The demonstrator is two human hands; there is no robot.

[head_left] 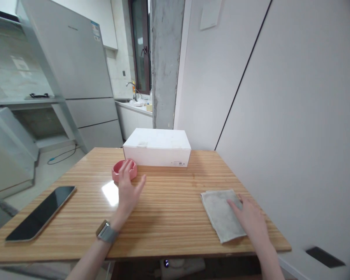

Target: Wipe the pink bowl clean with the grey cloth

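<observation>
My left hand [128, 190] reaches over the wooden table [169, 210] with its fingers spread, its fingertips at the near rim of a small pink round dish [119, 168]; it holds nothing. A watch sits on that wrist. My right hand [249, 217] lies flat on a folded grey cloth [218, 212] near the table's right front corner, covering the cloth's right side. A closed white cardboard box [157, 147] stands at the table's far edge, just behind the pink dish.
A dark smartphone [41, 213] lies screen up at the table's left front. A white wall runs along the right. Behind the table stand a concrete pillar, a large fridge [76, 70] and a kitchen counter with a tap.
</observation>
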